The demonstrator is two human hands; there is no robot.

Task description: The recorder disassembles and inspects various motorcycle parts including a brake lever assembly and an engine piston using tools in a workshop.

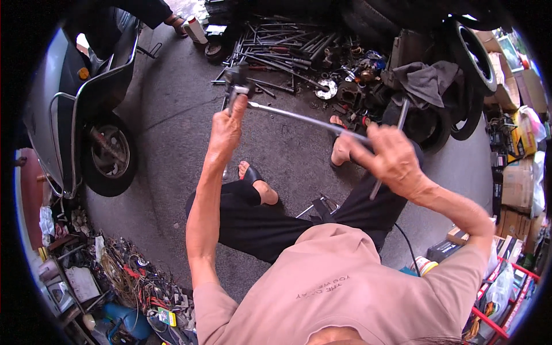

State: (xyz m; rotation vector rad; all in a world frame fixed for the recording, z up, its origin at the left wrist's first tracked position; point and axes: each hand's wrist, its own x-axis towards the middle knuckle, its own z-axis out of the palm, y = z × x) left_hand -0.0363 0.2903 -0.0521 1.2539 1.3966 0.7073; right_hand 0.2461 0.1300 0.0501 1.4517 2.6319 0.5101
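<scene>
My left hand (226,133) is closed around a small dark metal part (237,80), held up in front of me, thumb along its side. Motion blur hides the part's exact shape. My right hand (397,158) grips a T-handle wrench (310,121) at the crossbar, whose ends stick out above and below the fingers. The wrench's long shaft runs leftward, and its tip appears to meet the part beside my left thumb. Both hands are raised over the floor, above my spread legs.
Many T-handle wrenches and rods (282,49) lie heaped on the floor ahead. Right of them are loose metal parts, a grey rag (428,80) and tyres (474,54). A scooter (86,115) stands left. Tangled wires (123,276) lie lower left, a red rack (491,325) lower right.
</scene>
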